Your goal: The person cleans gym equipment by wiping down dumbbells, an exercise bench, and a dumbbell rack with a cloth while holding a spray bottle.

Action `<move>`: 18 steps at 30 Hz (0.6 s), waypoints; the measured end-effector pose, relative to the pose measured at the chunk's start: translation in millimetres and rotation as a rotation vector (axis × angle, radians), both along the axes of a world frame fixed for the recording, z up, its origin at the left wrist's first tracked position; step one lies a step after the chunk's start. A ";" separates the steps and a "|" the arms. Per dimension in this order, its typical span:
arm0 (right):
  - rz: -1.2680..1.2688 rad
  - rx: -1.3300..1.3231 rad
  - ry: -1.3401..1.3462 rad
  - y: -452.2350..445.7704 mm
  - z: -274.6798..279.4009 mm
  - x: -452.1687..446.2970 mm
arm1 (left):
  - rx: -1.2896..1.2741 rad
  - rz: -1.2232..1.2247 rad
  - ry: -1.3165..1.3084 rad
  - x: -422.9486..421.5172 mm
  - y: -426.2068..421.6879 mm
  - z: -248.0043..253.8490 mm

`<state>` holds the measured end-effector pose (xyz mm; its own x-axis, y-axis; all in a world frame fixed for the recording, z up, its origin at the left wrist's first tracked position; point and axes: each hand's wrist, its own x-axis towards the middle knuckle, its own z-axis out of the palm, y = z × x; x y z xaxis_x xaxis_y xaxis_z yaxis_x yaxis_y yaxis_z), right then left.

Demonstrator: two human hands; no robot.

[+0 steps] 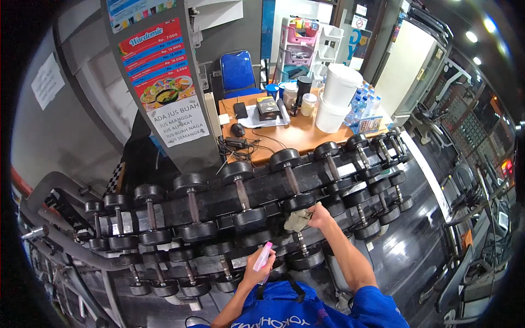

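My right hand (pixel 319 216) grips a beige cloth (pixel 298 220). The cloth lies against the near end of a black dumbbell (pixel 294 183) on the rack's upper tier. Lower and to the left, close to my body, my left hand (pixel 260 266) is wrapped around a spray bottle with a pink head (pixel 264 255). Most of the bottle is hidden by my fingers. Just under the cloth, a lower-tier dumbbell (pixel 304 256) shows its metal handle. Another upper-tier dumbbell (pixel 242 195) rests to the left of the cloth.
Dumbbells fill both tiers of the long rack (pixel 219 206). Behind it, a wooden desk (pixel 257 143) bears white buckets (pixel 331 117), water bottles (pixel 365 106), a phone and cables. A blue chair (pixel 237 71) stands beyond. A pillar (pixel 205 145) with menus rises left; gym machines (pixel 465 180) stand right.
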<state>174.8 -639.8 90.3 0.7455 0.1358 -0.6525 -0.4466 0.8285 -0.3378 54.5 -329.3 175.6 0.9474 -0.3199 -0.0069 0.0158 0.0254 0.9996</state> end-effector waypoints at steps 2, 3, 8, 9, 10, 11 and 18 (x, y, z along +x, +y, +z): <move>0.001 -0.050 0.065 -8.2 4.5 -0.1 | 0.004 -0.018 0.003 0.1 0.6 -1.9; 0.000 -0.075 0.098 -9.7 7.2 -0.7 | 0.007 -0.029 0.005 -0.2 0.9 -3.3; -0.124 -0.185 0.025 -13.2 18.9 -16.7 | 0.049 -0.087 0.029 0.9 -1.2 -20.1; -0.156 -0.213 -0.021 -11.6 27.7 -23.4 | 0.067 -0.109 0.048 0.2 -1.4 -23.9; -0.187 -0.241 -0.066 -11.2 33.4 -29.6 | 0.098 -0.123 0.043 -0.9 -2.6 -19.5; -0.185 -0.283 -0.080 -12.8 39.7 -33.5 | 0.130 -0.137 0.039 -2.0 -3.8 -14.3; -0.278 -0.495 -0.082 -44.8 91.6 -55.5 | 0.234 -0.225 -0.043 -6.9 -6.6 -23.0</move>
